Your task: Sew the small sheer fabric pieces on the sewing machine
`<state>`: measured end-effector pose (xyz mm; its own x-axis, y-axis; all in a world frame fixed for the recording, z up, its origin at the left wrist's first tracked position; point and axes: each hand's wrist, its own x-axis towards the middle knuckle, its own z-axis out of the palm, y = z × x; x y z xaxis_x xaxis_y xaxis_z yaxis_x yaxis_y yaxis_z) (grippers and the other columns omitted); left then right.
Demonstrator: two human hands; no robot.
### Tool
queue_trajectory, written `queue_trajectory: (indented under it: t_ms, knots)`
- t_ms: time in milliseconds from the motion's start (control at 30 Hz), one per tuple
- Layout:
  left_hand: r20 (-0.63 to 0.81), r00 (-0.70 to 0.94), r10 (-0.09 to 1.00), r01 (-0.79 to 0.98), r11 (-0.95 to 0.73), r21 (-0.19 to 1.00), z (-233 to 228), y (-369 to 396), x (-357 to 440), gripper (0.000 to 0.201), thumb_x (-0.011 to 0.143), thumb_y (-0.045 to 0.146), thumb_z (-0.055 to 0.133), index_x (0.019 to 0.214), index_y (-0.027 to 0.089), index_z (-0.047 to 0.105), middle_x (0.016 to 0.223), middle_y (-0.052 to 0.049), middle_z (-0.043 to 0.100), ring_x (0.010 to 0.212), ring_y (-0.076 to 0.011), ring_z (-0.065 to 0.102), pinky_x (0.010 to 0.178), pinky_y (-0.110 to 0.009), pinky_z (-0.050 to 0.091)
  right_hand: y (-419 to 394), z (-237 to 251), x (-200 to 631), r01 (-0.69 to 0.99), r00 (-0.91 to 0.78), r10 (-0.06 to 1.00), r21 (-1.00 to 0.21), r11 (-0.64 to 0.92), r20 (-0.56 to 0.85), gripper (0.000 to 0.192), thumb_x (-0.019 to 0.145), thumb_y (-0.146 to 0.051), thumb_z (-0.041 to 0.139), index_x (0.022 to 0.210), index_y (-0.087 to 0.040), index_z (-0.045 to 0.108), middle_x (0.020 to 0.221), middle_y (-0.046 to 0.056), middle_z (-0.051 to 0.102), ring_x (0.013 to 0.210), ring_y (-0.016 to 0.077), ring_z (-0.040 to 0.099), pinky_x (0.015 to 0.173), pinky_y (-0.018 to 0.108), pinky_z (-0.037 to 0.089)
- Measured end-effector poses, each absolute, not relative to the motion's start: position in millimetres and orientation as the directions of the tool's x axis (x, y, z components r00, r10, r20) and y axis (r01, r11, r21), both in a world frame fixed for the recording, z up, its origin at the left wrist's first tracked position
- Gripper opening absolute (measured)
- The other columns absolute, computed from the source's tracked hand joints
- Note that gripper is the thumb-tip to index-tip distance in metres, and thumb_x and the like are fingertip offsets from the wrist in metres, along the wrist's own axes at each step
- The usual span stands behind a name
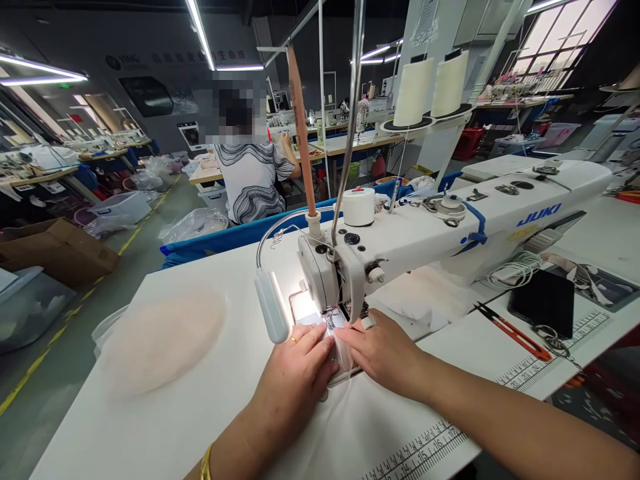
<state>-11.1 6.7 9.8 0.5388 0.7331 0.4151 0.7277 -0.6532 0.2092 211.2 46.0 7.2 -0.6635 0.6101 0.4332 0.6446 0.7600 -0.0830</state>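
Sewing workshop, dim grey walls (165,50), lit by white ceiling tubes (200,33); clock directions run from the machine's needle. Surface: one smooth white sewing table (240,433), printed black ruler marks (420,457) toward five o'clock.

Item: white industrial sewing machine (395,227), blue JUKI lettering, its arm extending toward two o'clock.

Item: strip of sheer whitish fabric (343,353), at the needle, trailing toward six o'clock.

Item: left hand (300,363), at seven o'clock, palm down, fingers extended on the fabric (gold ring, gold bracelet (206,461) at the wrist).

Item: right hand (387,350), at four o'clock, fingers bent, tips by the fabric; whether they pinch it, cannot tell. Both hands lie close together, the strip between.

Item: slim grey lamp (271,307), at ten o'clock, just beside the left hand.

Item: pale peach sheer cloth heap (165,340), nine o'clock.

Item: orange-handled thread snips (520,335) and black rectangular phone (545,300), three o'clock.

Item: seated person in a black-and-white patterned top (247,177), eleven o'clock, beyond.
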Motion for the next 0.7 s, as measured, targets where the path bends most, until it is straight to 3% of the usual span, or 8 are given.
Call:
queue_trajectory:
  t_ms: [367, 533, 633, 700]
  knots:
    - [0.396, 0.555, 0.731, 0.727, -0.658, 0.197, 13.1, 11.2, -14.6, 0.022, 0.107, 0.022, 0.05, 0.117, 0.021, 0.069, 0.122, -0.011, 0.073, 0.114, -0.0315, 0.067, 0.093, -0.048, 0.062, 45.4, 6.6, 209.8, 0.656, -0.664, 0.613, -0.06, 0.753, 0.428, 0.018, 0.09, -0.006, 0.051, 0.085, -0.02, 0.061, 0.079, 0.005, 0.061, 0.079, 0.023, 0.046, 0.07, 0.035, 0.032]
    - [0.416, 0.555, 0.721, 0.725, -0.664, 0.184, 10.2, 13.8, -16.7, 0.023, 0.105, 0.022, 0.053, 0.121, 0.02, 0.07, 0.128, -0.01, 0.073, 0.119, -0.0325, 0.067, 0.087, -0.045, 0.062, 47.0, 7.3, 209.4, 0.66, -0.665, 0.625, -0.071, 0.748, 0.409, 0.017, 0.09, -0.007, 0.052, 0.089, -0.02, 0.062, 0.082, 0.006, 0.063, 0.081, 0.0239, 0.048, 0.07, 0.036, 0.032]
    - [0.415, 0.556, 0.72, 0.737, -0.658, 0.155, 10.6, 11.3, -19.4, 0.027, 0.104, 0.023, 0.055, 0.128, 0.022, 0.068, 0.134, -0.011, 0.071, 0.124, -0.0337, 0.065, 0.091, -0.047, 0.06, 45.9, 10.7, 211.6, 0.659, -0.676, 0.635, -0.081, 0.748, 0.373, 0.017, 0.086, -0.006, 0.054, 0.09, -0.02, 0.063, 0.082, 0.005, 0.063, 0.083, 0.0248, 0.049, 0.07, 0.036, 0.033]
    - [0.4, 0.544, 0.737, 0.758, -0.637, 0.142, 14.4, 4.6, -20.4, 0.032, 0.103, 0.033, 0.061, 0.134, 0.025, 0.065, 0.142, -0.012, 0.067, 0.131, -0.0368, 0.061, 0.096, -0.051, 0.057, 44.1, 13.7, 213.8, 0.631, -0.698, 0.623, -0.108, 0.768, 0.353, 0.018, 0.086, -0.005, 0.055, 0.092, -0.02, 0.064, 0.084, 0.005, 0.064, 0.084, 0.0245, 0.05, 0.071, 0.036, 0.034]
